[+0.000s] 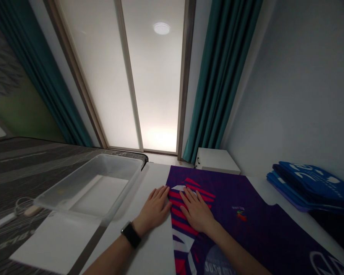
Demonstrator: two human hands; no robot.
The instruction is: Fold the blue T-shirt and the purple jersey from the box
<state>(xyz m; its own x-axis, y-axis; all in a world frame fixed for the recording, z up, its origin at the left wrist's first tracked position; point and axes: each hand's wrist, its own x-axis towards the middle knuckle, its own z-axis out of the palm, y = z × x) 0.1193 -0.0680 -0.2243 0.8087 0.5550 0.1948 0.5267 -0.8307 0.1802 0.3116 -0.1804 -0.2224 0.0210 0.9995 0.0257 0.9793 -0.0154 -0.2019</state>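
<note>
A purple sports shirt [246, 221] with red and white stripes lies spread on a white table [154, 244]. My left hand [154, 209], with a dark watch on its wrist, lies flat and open at the shirt's left edge, fingertips touching the striped part. My right hand [197, 211] rests flat and open on the red stripes, fingers pointing away from me. Neither hand holds anything.
A clear plastic bin [88, 187] stands at the left on the table. A stack of folded blue shirts [312, 187] lies at the right by the wall. A small white cabinet [216, 161] and teal curtains [220, 76] stand behind. A white cable and device [14, 214] lie far left.
</note>
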